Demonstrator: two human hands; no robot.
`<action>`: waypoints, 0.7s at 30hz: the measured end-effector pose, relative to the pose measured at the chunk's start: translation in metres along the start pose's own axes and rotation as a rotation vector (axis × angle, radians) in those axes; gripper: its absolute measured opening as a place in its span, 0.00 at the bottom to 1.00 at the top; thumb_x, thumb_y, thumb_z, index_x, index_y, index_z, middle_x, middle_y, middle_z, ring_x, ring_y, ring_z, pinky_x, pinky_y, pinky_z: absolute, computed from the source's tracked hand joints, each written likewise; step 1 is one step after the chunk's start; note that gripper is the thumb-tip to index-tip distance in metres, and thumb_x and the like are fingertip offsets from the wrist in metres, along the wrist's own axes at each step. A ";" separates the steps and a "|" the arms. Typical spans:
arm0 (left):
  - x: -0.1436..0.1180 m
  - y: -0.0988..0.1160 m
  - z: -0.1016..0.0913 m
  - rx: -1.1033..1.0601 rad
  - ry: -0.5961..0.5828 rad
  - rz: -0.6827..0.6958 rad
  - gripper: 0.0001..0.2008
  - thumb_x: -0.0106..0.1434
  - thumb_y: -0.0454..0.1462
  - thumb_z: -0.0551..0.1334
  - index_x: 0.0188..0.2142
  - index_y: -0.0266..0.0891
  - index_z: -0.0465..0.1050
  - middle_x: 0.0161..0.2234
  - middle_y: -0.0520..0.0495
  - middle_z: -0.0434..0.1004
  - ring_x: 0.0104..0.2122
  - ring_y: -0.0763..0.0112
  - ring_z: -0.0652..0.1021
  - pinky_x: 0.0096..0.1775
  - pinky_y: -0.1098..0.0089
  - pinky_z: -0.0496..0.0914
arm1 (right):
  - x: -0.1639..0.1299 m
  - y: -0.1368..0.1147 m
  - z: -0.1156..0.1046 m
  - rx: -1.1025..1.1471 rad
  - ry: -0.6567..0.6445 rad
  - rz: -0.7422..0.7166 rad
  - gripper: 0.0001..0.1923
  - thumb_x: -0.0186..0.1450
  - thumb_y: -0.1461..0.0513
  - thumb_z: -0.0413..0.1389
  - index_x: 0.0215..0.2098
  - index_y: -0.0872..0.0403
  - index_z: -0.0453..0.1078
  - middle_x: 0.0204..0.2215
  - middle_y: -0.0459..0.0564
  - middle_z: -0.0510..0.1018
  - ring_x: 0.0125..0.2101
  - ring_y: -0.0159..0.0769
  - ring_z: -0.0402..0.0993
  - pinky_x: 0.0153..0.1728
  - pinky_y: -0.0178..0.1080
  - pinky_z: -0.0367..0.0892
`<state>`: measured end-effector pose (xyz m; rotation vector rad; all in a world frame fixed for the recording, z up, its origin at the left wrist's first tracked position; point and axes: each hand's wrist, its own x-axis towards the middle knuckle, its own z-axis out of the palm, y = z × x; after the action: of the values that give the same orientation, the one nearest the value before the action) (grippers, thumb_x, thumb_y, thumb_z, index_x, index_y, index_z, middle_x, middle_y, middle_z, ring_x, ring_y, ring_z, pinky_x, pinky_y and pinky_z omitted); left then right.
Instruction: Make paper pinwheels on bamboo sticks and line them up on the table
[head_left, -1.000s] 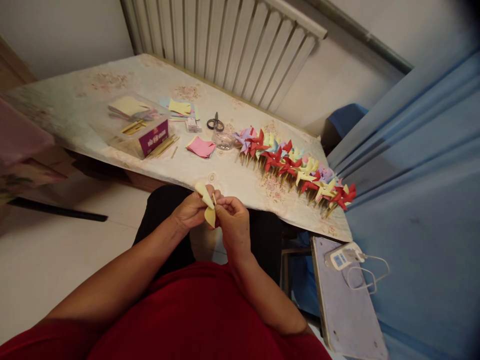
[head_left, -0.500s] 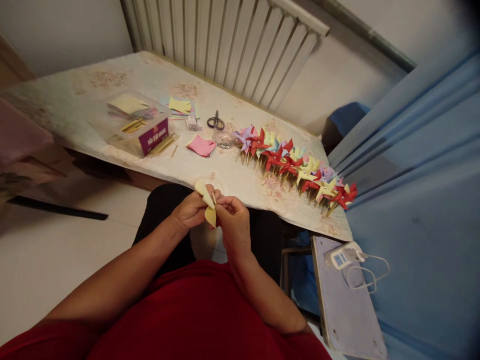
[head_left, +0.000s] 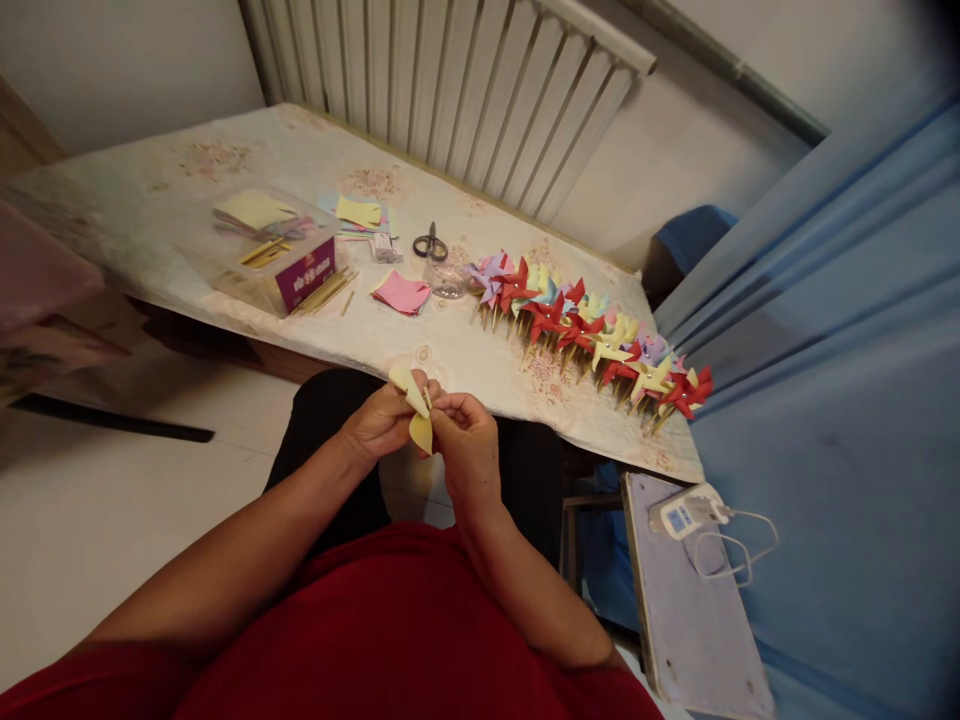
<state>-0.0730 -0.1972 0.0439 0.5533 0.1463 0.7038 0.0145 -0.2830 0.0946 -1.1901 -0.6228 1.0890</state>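
Note:
A partly folded yellow paper pinwheel (head_left: pixel 420 432) is between my two hands, above my lap at the table's front edge. My left hand (head_left: pixel 381 418) is closed around its left side, thumb and fingers pinching the folded paper. From the right, my right hand (head_left: pixel 469 435) pinches at the pinwheel's middle with closed fingertips. What lies between those fingertips is too small to make out. Finished paper pinwheels on sticks (head_left: pixel 577 330), in red, yellow, purple and blue, lie in a long row on the right of the table.
A clear plastic box (head_left: pixel 259 285) holds paper and sticks; more wooden sticks (head_left: pixel 324 292) lie beside it. Pink paper squares (head_left: pixel 403 293), yellow paper (head_left: pixel 358 211), black scissors (head_left: pixel 430 244) and a small clear dish (head_left: pixel 448 281) are on the tablecloth. A stool (head_left: pixel 701 620) bears a white power strip (head_left: pixel 686 512).
Both hands keep nearly the same grip on the yellow pinwheel, with only a tiny shift at the fingertips. The view has moved very slightly.

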 end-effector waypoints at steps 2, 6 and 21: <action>0.000 0.000 0.001 0.004 0.000 -0.011 0.15 0.47 0.34 0.75 0.25 0.36 0.67 0.26 0.53 0.70 0.19 0.73 0.74 0.18 0.73 0.71 | 0.000 0.001 0.000 -0.002 0.005 0.004 0.04 0.54 0.64 0.59 0.28 0.53 0.69 0.18 0.38 0.72 0.15 0.25 0.65 0.14 0.28 0.62; 0.000 0.001 0.003 0.001 0.008 -0.007 0.16 0.46 0.33 0.75 0.24 0.36 0.66 0.26 0.52 0.70 0.21 0.73 0.75 0.20 0.75 0.72 | 0.001 0.002 0.000 0.003 0.012 0.010 0.05 0.53 0.63 0.60 0.28 0.53 0.69 0.19 0.39 0.73 0.15 0.25 0.64 0.14 0.28 0.62; 0.000 0.000 0.004 -0.022 0.014 0.014 0.15 0.46 0.32 0.75 0.24 0.35 0.68 0.25 0.53 0.70 0.21 0.74 0.74 0.21 0.74 0.73 | 0.001 0.001 0.001 0.037 0.022 0.011 0.05 0.52 0.63 0.61 0.28 0.53 0.69 0.18 0.38 0.73 0.14 0.24 0.64 0.14 0.27 0.62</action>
<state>-0.0714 -0.1986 0.0472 0.5294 0.1476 0.7217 0.0136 -0.2813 0.0934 -1.1734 -0.5777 1.0916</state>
